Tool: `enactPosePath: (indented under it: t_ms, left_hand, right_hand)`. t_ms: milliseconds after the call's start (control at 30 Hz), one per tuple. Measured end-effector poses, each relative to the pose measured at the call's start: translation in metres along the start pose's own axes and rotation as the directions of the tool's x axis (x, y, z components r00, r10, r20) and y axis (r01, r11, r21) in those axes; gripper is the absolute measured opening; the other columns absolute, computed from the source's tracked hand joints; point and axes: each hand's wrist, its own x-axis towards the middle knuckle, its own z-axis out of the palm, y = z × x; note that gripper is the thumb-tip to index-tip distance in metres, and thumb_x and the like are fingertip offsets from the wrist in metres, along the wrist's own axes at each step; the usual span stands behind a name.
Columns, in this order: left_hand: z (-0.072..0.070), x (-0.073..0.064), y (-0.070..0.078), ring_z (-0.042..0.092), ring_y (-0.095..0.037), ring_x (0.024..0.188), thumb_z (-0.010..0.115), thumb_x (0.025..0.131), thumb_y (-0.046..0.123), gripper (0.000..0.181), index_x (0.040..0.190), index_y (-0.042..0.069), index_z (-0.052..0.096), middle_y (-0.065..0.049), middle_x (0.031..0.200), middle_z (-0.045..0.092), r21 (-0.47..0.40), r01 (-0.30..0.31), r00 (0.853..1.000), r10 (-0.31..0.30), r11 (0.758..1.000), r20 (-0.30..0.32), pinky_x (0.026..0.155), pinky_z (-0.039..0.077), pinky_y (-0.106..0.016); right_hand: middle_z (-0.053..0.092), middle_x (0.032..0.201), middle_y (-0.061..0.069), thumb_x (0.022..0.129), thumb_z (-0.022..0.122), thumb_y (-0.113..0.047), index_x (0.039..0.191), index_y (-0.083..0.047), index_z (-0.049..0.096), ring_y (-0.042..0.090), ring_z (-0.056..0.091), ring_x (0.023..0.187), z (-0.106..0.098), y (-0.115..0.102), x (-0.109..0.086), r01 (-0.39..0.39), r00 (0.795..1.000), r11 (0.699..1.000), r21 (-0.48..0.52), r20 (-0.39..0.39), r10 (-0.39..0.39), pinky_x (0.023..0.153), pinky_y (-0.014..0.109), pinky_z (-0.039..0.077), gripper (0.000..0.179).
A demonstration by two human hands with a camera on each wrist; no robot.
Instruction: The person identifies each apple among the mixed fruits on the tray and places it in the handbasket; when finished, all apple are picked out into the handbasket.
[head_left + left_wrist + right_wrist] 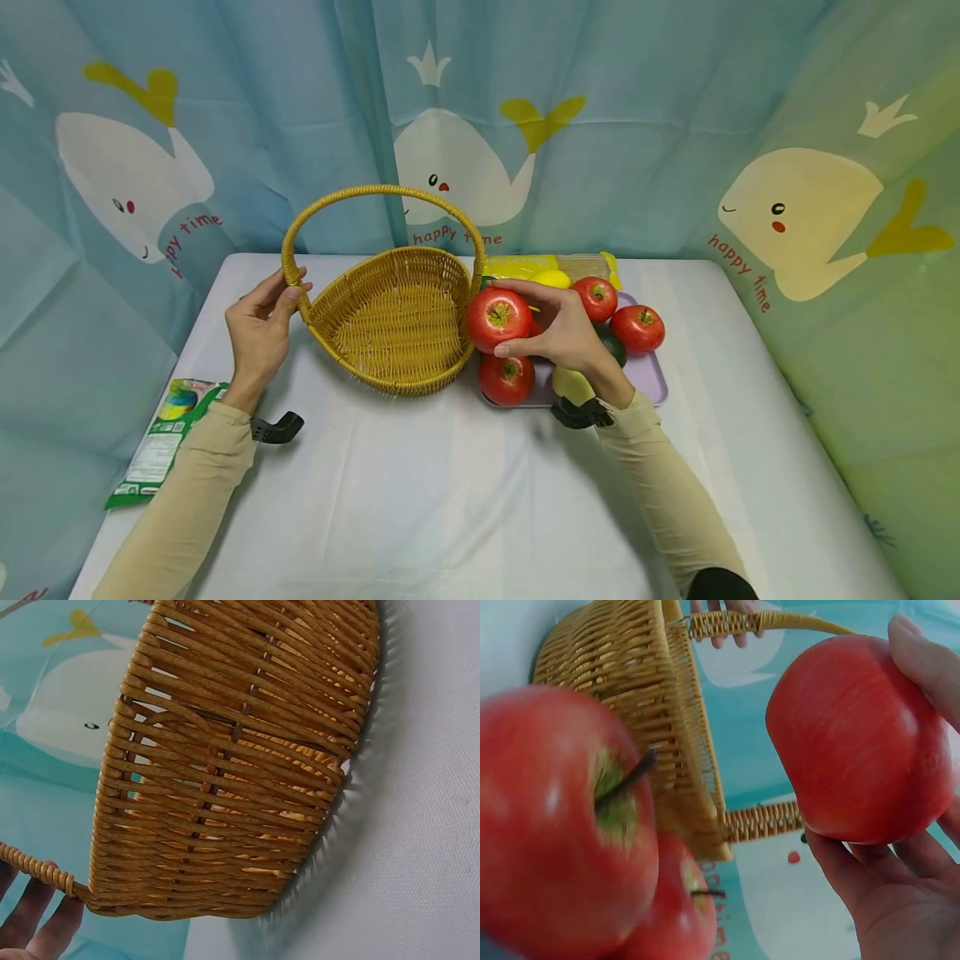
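Observation:
In the head view a woven wicker basket point(397, 325) with a tall arched handle stands left of centre on the white table. My left hand point(262, 325) grips the left foot of that handle between thumb and fingers; the left wrist view shows the fingertips point(52, 926) at the wrapped handle. A red apple point(498, 320) is held in my right hand point(562, 325), thumb on one side and fingers on the other, just beside the basket's right rim. Close up in the right wrist view, the held apple point(862, 739) hangs above the other apples.
A lilac tray point(654, 379) holds more red apples point(637, 329), a dark green fruit point(611, 343) and a pale yellow-green fruit point(572, 385). Behind lies a yellow package point(517, 267). A green-and-white packet point(161, 442) lies at the table's left edge. Whale-print curtains point(637, 150) surround the table.

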Motion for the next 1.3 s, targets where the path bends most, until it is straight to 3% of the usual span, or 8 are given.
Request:
enactPosePath:
  t_ms: [333, 667, 933, 1300]
  left_hand:
    - [0.001, -0.001, 0.001, 0.077, -0.007, 0.103, 0.065, 0.104, 0.0, 0.034, 0.138, 0.0, 0.07, -0.03, 0.126, 0.072, 0.035, -0.003, 1.0, 0.003, 0.999, -0.007, 0.085, 0.062, -0.014]
    - [0.001, -0.001, 0.001, 0.077, -0.006, 0.102, 0.065, 0.103, -0.002, 0.034, 0.137, -0.003, 0.069, -0.032, 0.125, 0.072, 0.035, -0.016, 1.0, 0.016, 0.999, -0.008, 0.084, 0.061, -0.013]
    - [0.001, 0.0, 0.001, 0.077, -0.006, 0.103, 0.065, 0.103, -0.002, 0.034, 0.137, 0.001, 0.071, -0.032, 0.125, 0.072, 0.03, -0.014, 1.0, 0.014, 0.999, -0.014, 0.086, 0.062, -0.014]
    - [0.001, -0.002, 0.0, 0.078, -0.008, 0.103, 0.064, 0.104, 0.0, 0.035, 0.138, 0.002, 0.07, -0.033, 0.125, 0.071, 0.018, -0.002, 1.0, 0.002, 1.0, -0.011, 0.086, 0.062, -0.015]
  right_hand:
    - [0.066, 0.145, 0.009, 0.076, 0.094, -0.002, 0.147, -0.009, 0.064, 0.025, 0.067, 0.124, 0.029, -0.002, 0.02, 0.002, 0.999, 1.0, -0.006, 0.046, -0.001, 0.106, 0.038, 0.06, 0.078]
    - [0.062, 0.15, 0.013, 0.08, 0.09, 0.003, 0.152, -0.007, 0.058, 0.027, 0.065, 0.127, 0.053, 0.001, 0.038, -0.02, 0.995, 0.998, 0.061, 0.099, 0.014, 0.11, 0.039, 0.057, 0.079]
    - [0.062, 0.151, 0.004, 0.083, 0.091, -0.005, 0.155, -0.011, 0.056, 0.024, 0.065, 0.128, 0.068, 0.005, 0.053, -0.055, 0.995, 0.997, 0.05, 0.088, 0.05, 0.11, 0.039, 0.058, 0.079]
    - [0.062, 0.149, 0.0, 0.084, 0.091, -0.014, 0.151, -0.014, 0.06, 0.022, 0.064, 0.126, 0.088, 0.005, 0.077, -0.096, 0.994, 0.995, 0.029, 0.053, 0.094, 0.108, 0.039, 0.059, 0.074]
